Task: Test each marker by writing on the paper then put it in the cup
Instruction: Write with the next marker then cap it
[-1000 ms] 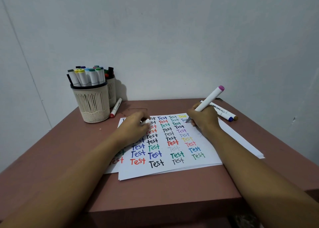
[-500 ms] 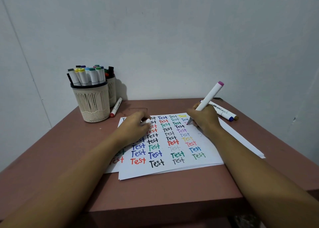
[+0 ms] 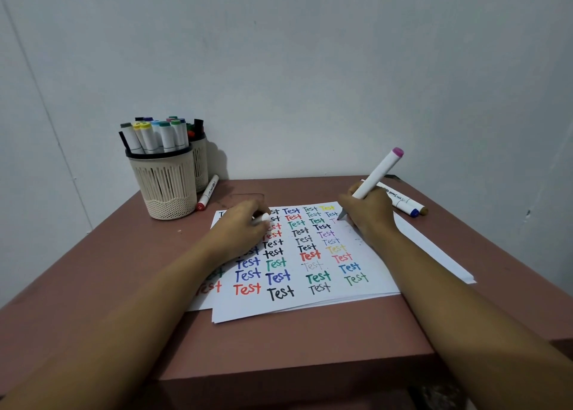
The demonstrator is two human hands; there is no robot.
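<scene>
My right hand grips a white marker with a pink end, its tip touching the paper in the fourth column near the top. The sheet is covered with "Test" words in many colours. My left hand rests on the paper's left part, closed around a white cap. A beige slotted cup full of markers stands at the table's far left. A second cup sits behind it.
A red-ended marker lies beside the cups. Two markers, with blue and brown ends, lie at the far right behind my right hand. The brown table meets a white wall at the back.
The marker in my right hand has shifted slightly as its tip moves on the paper near the top of the fourth column. My left hand stays put.
</scene>
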